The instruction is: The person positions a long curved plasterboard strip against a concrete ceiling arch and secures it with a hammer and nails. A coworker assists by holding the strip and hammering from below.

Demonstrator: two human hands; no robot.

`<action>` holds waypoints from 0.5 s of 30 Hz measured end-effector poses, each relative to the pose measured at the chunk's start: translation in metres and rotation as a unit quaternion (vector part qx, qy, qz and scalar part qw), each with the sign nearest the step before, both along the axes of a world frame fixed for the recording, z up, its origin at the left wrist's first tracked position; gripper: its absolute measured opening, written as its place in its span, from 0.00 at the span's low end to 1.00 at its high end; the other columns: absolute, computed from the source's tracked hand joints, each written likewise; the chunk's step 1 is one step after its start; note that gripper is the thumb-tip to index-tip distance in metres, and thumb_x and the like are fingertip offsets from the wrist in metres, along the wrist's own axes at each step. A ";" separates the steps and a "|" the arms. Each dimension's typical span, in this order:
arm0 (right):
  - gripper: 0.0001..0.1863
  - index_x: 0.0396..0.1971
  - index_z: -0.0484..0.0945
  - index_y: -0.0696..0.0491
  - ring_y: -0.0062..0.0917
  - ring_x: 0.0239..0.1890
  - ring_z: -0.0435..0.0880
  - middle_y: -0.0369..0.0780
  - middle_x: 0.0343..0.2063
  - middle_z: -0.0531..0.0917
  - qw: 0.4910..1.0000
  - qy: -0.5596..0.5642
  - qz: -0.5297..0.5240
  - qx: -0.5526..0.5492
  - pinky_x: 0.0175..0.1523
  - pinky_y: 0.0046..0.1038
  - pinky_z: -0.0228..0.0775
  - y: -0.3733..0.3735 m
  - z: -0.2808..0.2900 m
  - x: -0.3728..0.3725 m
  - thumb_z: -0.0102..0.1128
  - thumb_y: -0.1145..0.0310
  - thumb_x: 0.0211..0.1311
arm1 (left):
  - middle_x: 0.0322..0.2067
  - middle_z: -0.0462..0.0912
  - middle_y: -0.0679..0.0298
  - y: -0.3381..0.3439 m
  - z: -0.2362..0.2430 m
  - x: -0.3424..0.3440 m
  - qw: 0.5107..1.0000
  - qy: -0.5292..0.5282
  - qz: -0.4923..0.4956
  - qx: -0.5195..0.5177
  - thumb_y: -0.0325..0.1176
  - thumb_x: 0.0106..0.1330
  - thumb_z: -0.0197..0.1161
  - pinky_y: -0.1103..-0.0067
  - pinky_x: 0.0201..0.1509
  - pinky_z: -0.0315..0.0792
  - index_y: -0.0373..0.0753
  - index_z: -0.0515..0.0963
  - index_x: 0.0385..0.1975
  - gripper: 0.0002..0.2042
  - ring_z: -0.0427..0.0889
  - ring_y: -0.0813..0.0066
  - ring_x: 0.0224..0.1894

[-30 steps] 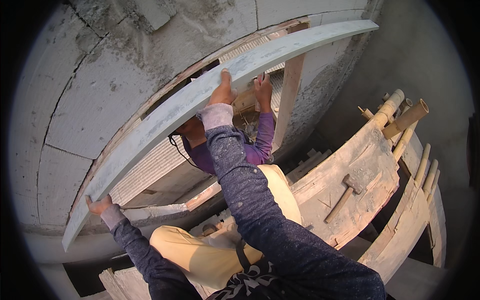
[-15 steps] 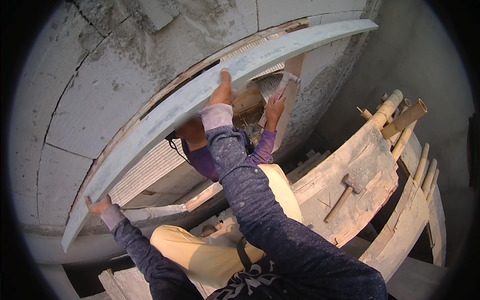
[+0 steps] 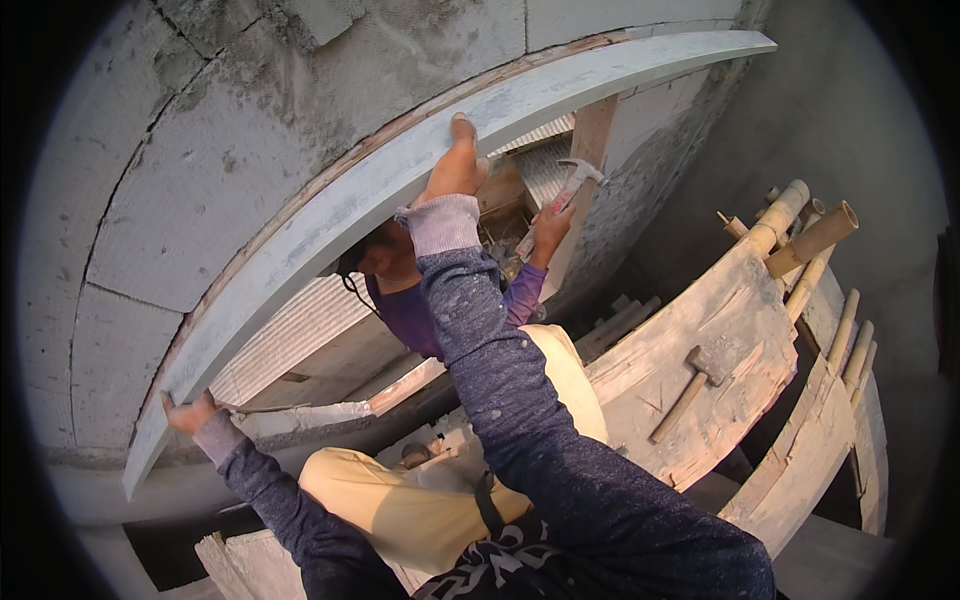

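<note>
A: Biggest first: the long pale board [image 3: 400, 180] runs the whole way between your two hands, pressed flat against the block wall [image 3: 170, 190]; where exactly do you hold it?

B: The left hand [image 3: 187, 412] is curled around its lower end, fingers hooked behind the edge, down by the bottom of the wall; the right hand [image 3: 455, 165] reaches up to the middle of the board, fingers over its top edge, thumb side against the face; both are closed on it, though how tightly I cannot tell.

A: What could go wrong?

B: I judge the far upper end, well beyond the right hand, carries no support that I can see; if either grip loosens, the board could swing down onto the co-worker [image 3: 400, 290] crouched just under the right forearm.

A: And their hammer [image 3: 565, 190]?

B: It is raised in the co-worker's hand just beside my right wrist; a wide stroke could catch my fingers, I think; the upright timber [image 3: 585, 150] behind it narrows the room.

A: What else is about?

B: To the right of the right arm lies a rough plank platform [image 3: 720, 330] with a mallet [image 3: 690, 390] on it, unused; bamboo poles [image 3: 800, 230] stick out past its far edge; the footing looks uneven.
</note>
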State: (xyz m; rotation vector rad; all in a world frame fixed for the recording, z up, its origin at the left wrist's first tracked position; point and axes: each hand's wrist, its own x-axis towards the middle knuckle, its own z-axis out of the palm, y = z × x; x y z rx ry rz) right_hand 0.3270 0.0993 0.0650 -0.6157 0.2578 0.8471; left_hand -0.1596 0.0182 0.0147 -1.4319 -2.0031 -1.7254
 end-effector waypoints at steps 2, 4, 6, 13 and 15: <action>0.29 0.46 0.65 0.70 0.36 0.38 0.77 0.50 0.40 0.74 0.999 -0.028 0.014 0.028 0.42 0.36 0.71 0.008 -0.001 0.003 0.58 0.61 0.52 | 0.45 0.73 0.45 -0.003 0.011 0.009 0.999 0.009 0.025 -0.041 0.14 0.40 0.66 0.70 0.51 0.71 0.24 0.60 0.57 0.38 0.76 0.59 0.45; 0.30 0.48 0.63 0.70 0.37 0.39 0.77 0.50 0.42 0.73 0.997 -0.044 0.034 0.058 0.44 0.36 0.71 0.009 0.003 -0.002 0.58 0.63 0.52 | 0.45 0.74 0.45 -0.001 0.007 -0.028 1.000 -0.018 -0.009 0.012 0.14 0.40 0.65 0.70 0.51 0.71 0.23 0.61 0.56 0.37 0.77 0.58 0.44; 0.31 0.51 0.61 0.70 0.37 0.41 0.76 0.51 0.44 0.71 0.994 -0.062 0.045 0.079 0.46 0.36 0.71 0.008 0.006 -0.003 0.59 0.65 0.51 | 0.44 0.74 0.45 0.005 0.003 -0.034 0.991 -0.105 -0.058 0.059 0.14 0.40 0.65 0.70 0.51 0.71 0.23 0.61 0.56 0.36 0.77 0.58 0.43; 0.32 0.54 0.58 0.66 0.36 0.47 0.73 0.50 0.48 0.70 0.995 -0.073 0.030 0.053 0.50 0.35 0.68 0.004 0.018 -0.002 0.58 0.66 0.53 | 0.43 0.75 0.45 0.002 0.021 -0.015 1.000 -0.026 -0.010 0.005 0.12 0.40 0.64 0.68 0.48 0.71 0.27 0.62 0.57 0.37 0.78 0.56 0.40; 0.31 0.54 0.58 0.67 0.40 0.51 0.72 0.54 0.51 0.69 0.993 -0.104 0.051 -0.021 0.54 0.34 0.64 -0.003 0.021 -0.005 0.56 0.64 0.56 | 0.43 0.75 0.45 -0.004 0.023 -0.018 0.999 -0.033 0.003 -0.006 0.11 0.40 0.64 0.68 0.47 0.72 0.29 0.62 0.57 0.37 0.78 0.56 0.40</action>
